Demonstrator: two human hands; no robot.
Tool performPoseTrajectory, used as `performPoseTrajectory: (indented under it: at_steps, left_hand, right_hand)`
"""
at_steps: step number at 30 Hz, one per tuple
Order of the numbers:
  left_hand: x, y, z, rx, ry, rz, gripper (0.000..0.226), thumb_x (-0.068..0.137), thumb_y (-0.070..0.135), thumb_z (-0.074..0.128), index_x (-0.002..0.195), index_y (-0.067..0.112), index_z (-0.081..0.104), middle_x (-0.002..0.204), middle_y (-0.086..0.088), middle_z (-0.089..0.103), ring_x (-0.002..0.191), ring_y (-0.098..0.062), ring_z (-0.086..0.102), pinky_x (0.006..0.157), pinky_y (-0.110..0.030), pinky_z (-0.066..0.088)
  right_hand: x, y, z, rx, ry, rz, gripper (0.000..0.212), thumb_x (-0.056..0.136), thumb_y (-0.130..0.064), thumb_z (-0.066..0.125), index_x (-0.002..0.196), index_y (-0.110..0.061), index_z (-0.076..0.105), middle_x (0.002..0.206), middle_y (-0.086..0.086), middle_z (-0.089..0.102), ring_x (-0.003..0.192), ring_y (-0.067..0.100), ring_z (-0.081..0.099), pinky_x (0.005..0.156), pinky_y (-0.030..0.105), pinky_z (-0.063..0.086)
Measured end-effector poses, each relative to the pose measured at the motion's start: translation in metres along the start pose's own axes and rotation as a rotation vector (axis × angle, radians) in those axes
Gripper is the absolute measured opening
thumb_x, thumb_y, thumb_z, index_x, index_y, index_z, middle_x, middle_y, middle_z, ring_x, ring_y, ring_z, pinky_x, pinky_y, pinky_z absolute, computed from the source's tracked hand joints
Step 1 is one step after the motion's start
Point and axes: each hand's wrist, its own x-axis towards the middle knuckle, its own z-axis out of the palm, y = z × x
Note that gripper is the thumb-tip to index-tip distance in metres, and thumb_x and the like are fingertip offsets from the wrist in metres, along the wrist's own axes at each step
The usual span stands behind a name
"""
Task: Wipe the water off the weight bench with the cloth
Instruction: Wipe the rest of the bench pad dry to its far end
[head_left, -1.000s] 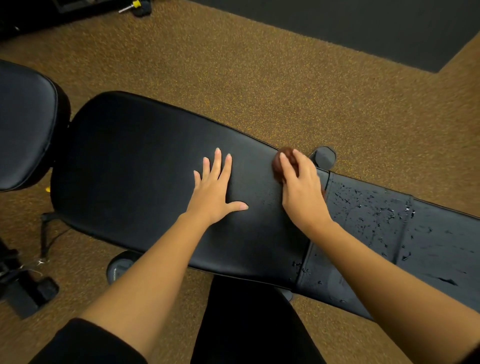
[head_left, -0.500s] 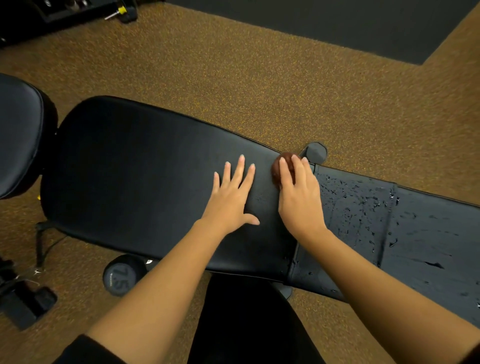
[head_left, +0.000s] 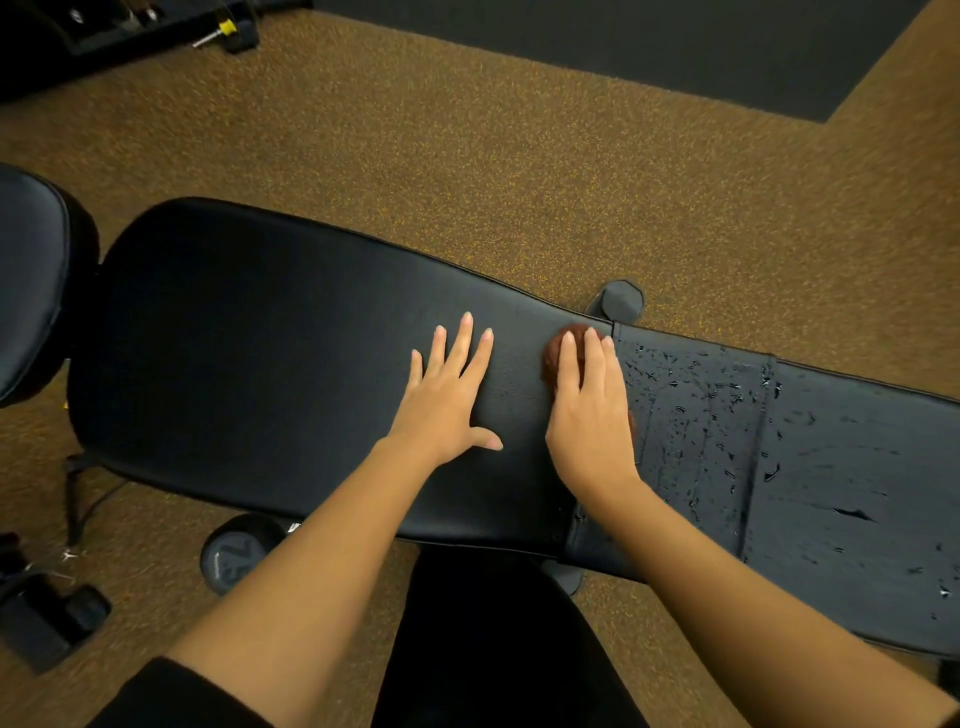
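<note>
While left hand (head_left: 444, 400) has slid along weight bench (head_left: 260, 364) to just beside right hand (head_left: 589, 415), brown cloth (head_left: 553, 353) hasn't budged: still bunched under right's flat, straight fingers at pad seam, near far edge. Left palm flat, fingers spread, holding nothing. Water droplets (head_left: 696, 415) on right pad look untouched, so wipe there probably still pending.

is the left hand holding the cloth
No, the left hand lies flat with spread fingers on the bare weight bench, while the brown cloth sits under the right hand.
</note>
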Motion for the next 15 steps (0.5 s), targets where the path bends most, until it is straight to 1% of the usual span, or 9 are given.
performPoseTrajectory:
  at_steps: [4,7,10,12,13,15]
  left_hand:
    - [-0.001,-0.001,-0.001,-0.014,0.016,0.015,0.117,0.073,0.052,0.069,0.147,0.018,-0.015,0.153,-0.007,-0.026,0.141,-0.034,-0.018,0.114,-0.050,0.000]
    - [-0.004,-0.006,-0.001,-0.040,0.030,0.021,0.117,0.072,0.054,0.068,0.147,0.018,-0.014,0.153,-0.007,-0.025,0.141,-0.033,-0.018,0.114,-0.049,-0.001]
    - [-0.009,-0.017,0.000,-0.017,0.034,-0.009,0.123,0.069,0.058,0.069,0.146,0.016,-0.016,0.153,-0.010,-0.026,0.141,-0.033,-0.017,0.114,-0.048,-0.002]
    - [-0.013,-0.024,0.000,0.011,0.012,-0.037,0.126,0.067,0.059,0.070,0.146,0.014,-0.018,0.152,-0.011,-0.026,0.141,-0.035,-0.017,0.114,-0.049,-0.001]
    - [-0.015,-0.026,0.000,0.020,0.001,-0.050,0.127,0.066,0.059,0.070,0.146,0.013,-0.018,0.152,-0.012,-0.026,0.141,-0.035,-0.017,0.114,-0.049,-0.001]
    - [-0.017,-0.030,-0.001,0.026,-0.003,-0.068,0.130,0.065,0.058,0.072,0.146,0.012,-0.018,0.152,-0.013,-0.026,0.141,-0.036,-0.017,0.114,-0.050,0.000]
  right_hand:
    - [0.029,0.003,-0.002,0.068,0.043,0.030,0.056,0.081,0.010,0.052,0.135,0.010,0.038,0.137,0.036,0.038,0.130,0.051,0.033,0.107,0.052,0.028]
    - [0.025,0.000,-0.001,0.104,0.045,0.019,0.059,0.081,0.012,0.051,0.137,0.008,0.035,0.141,0.033,0.034,0.132,0.050,0.029,0.109,0.051,0.025]
    - [-0.001,-0.011,0.001,0.100,-0.031,-0.125,0.066,0.077,0.011,0.057,0.139,0.005,0.033,0.144,0.029,0.032,0.135,0.046,0.026,0.110,0.044,0.018]
    - [-0.017,-0.016,0.000,0.079,-0.114,-0.243,0.070,0.074,0.009,0.063,0.138,0.005,0.036,0.143,0.028,0.035,0.135,0.046,0.029,0.108,0.043,0.014]
    - [-0.019,-0.016,-0.002,0.062,-0.137,-0.275,0.071,0.073,0.009,0.065,0.138,0.005,0.037,0.143,0.027,0.037,0.134,0.045,0.030,0.107,0.043,0.013]
    - [-0.010,-0.015,-0.003,0.040,-0.137,-0.286,0.070,0.074,0.008,0.065,0.139,0.003,0.037,0.143,0.025,0.037,0.135,0.043,0.030,0.107,0.041,0.014]
